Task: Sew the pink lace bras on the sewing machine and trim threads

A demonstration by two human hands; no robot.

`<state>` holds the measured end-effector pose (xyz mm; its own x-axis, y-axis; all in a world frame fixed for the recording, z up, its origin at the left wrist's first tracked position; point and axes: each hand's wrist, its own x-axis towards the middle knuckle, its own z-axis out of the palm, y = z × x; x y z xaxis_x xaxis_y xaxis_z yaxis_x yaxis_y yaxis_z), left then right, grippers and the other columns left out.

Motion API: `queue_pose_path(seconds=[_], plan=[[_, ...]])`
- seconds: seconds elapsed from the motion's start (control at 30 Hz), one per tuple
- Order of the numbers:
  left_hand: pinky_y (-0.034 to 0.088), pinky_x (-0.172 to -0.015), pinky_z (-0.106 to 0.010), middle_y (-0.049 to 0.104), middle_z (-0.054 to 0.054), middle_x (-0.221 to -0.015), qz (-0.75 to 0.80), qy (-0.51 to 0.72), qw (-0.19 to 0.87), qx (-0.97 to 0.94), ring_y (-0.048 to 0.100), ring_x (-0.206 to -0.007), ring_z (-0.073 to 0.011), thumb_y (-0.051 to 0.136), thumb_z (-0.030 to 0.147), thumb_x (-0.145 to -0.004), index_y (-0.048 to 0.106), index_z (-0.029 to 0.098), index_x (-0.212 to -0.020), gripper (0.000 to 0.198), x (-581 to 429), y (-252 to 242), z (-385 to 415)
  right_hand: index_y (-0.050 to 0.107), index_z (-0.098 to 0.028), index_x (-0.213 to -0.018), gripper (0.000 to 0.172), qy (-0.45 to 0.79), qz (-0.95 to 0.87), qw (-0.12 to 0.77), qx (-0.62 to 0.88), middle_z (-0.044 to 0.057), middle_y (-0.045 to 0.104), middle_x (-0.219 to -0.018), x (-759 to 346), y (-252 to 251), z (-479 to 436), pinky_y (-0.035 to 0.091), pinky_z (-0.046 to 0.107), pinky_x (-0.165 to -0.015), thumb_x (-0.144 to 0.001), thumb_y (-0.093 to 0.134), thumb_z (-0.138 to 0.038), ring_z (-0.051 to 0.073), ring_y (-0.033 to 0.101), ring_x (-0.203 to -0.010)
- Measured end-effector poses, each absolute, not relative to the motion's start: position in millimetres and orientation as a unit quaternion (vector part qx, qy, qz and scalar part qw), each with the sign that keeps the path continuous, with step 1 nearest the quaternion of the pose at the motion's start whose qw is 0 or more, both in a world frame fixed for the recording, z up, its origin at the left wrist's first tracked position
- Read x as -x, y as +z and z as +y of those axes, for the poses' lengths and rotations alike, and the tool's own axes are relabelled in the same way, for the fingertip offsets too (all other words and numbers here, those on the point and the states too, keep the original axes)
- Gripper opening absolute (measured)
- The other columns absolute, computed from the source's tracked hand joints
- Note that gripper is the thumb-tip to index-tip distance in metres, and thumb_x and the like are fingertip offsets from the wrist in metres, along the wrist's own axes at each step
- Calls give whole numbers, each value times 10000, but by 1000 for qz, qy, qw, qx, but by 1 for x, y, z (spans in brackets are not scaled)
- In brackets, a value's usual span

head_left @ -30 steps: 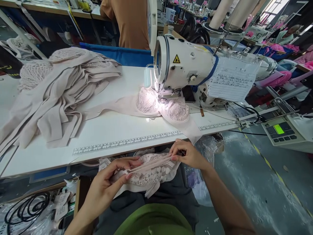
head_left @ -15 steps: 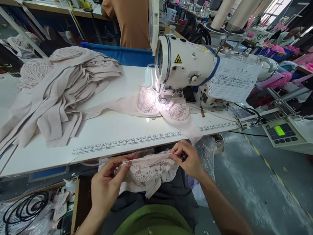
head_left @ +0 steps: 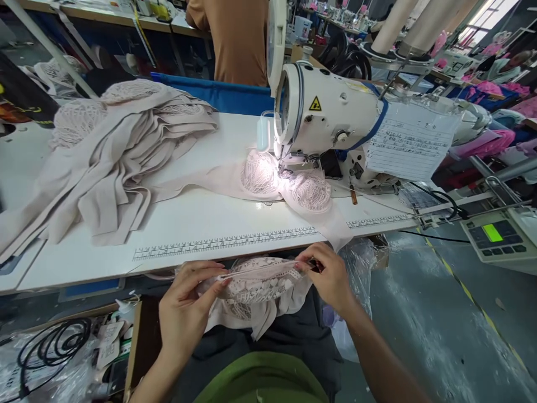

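Observation:
Over my lap, just below the table's front edge, a pale pink lace bra [head_left: 260, 288] is stretched between both hands. My left hand [head_left: 187, 305] pinches its edge at the left between thumb and fingers. At the right end of the same edge, my right hand [head_left: 327, 274] pinches the fabric. The bra's lower part hangs loosely in folds. Beyond it, another lace bra [head_left: 308, 193] lies under the lit needle area of the white sewing machine [head_left: 331, 103], one band trailing left and the other drooping over the table edge.
A heap of pale pink bras [head_left: 126, 151] covers the left of the white table [head_left: 201, 224], which carries a printed ruler. A box with black cable [head_left: 54, 347] stands lower left. A control panel [head_left: 497, 235] is at right. A person in brown [head_left: 239, 42] is behind.
The view has shifted slightly, so the table and machine appear farther right. The held edge has tilted, showing more lace above it. Both hands keep their pinch.

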<state>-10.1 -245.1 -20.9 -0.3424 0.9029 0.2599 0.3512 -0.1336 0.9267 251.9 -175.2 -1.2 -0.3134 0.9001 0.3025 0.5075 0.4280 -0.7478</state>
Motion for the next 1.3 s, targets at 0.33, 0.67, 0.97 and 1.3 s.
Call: queue_pose_path(seconds=[0.33, 0.67, 0.97, 1.3], plan=[[524, -774, -271, 666, -31, -877, 558, 544, 335, -530, 636, -886, -198, 776, 247, -811, 766, 262, -797, 23, 23, -14, -243, 660, -230, -739, 189, 441, -745, 338, 370, 18, 578, -727, -269, 33, -168, 407, 284, -524, -888, 721, -328, 155, 520, -630], [528, -860, -324, 644, -101, -1087, 429, 383, 422, -701, 629, -1027, -236, 579, 263, -948, 678, 226, -888, 122, -29, 18, -230, 583, -233, -750, 181, 341, -839, 257, 337, 0, 612, -748, -228, 50, -186, 451, 299, -678, -858, 675, -121, 174, 550, -761], [469, -759, -242, 629, -36, -926, 418, 434, 408, -686, 618, -872, -167, 563, 193, -958, 619, 212, -761, 206, -30, 13, -218, 587, -235, -900, 110, 422, -767, 292, 384, -2, 682, -868, -251, 30, -183, 397, 240, -545, -858, 684, -205, 110, 512, -607], [473, -806, -255, 669, -43, -931, 421, 428, 445, -664, 641, -904, -180, 592, 223, -947, 646, 211, -733, 221, -32, 14, -217, 581, -206, -769, 259, 508, -666, 384, 390, 65, 700, -856, -252, 22, -188, 441, 263, -545, -928, 658, -395, 148, 600, -662]])
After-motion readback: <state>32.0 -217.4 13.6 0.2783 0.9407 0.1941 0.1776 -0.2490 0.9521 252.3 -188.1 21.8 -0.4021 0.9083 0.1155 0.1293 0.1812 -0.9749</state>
